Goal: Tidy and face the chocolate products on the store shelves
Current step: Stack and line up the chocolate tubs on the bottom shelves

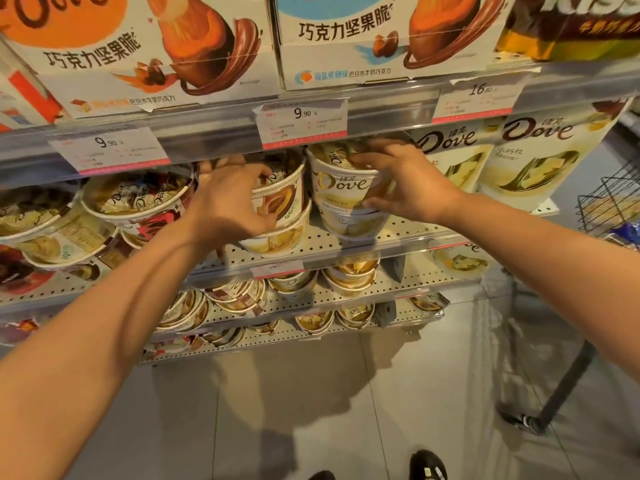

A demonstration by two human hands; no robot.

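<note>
Round Dove chocolate tubs stand stacked in twos on a perforated metal shelf (408, 233). My right hand (398, 181) grips the upper cream-and-yellow tub (332, 183), fingers over its lid and thumb low on its side; that tub sits on another cream tub (349, 225). My left hand (228, 199) curls round the upper brown-and-white tub (284, 194) of the stack just to the left, which rests on a yellow-printed tub (280, 237). Further left, more tubs (135, 197) lie tilted and jumbled.
Large Dove cartons (346, 39) fill the shelf above, with price tags (304, 121) on its rail. Pale Dove pouches (540, 157) hang at right. Lower shelves hold more tubs (349, 275). A wire basket (609, 202) and a trolley leg (554, 386) stand at right on the tiled floor.
</note>
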